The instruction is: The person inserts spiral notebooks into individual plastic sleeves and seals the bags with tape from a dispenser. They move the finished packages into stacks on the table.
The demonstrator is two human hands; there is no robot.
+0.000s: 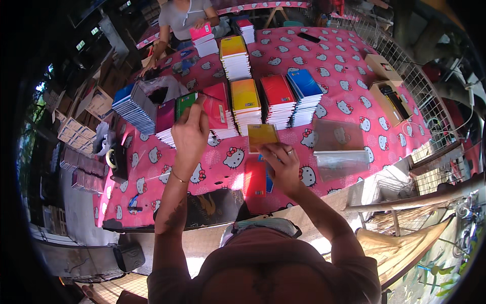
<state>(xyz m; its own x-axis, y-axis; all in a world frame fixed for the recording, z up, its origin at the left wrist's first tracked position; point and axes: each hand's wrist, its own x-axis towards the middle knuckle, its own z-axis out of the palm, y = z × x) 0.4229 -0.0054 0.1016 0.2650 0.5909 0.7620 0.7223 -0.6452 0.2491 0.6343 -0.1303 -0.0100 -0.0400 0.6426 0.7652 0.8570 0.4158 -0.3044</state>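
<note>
My right hand [281, 164] pinches the lower edge of a small yellow notebook [261, 133] in front of the stacks. Under it on the table lie a red notebook [254, 177] and part of a blue one [269, 183]. My left hand [191, 131] is raised over the stacks at the left, its fingers drawn together. Behind its fingertips are a green spiral notebook [185, 102] and a pink-red stack [216, 111]; what the fingers grip, if anything, is hidden. Stacks of yellow [245, 96], red [277, 91] and blue notebooks [305, 83] stand beyond.
Clear plastic sleeves [340, 157] lie at the right on the pink patterned tablecloth [233, 158]. A tape dispenser [117, 163] stands at the left edge. Across the table a person [185, 20] touches a pink-topped stack [202, 38]. An open cardboard box [390, 104] sits far right.
</note>
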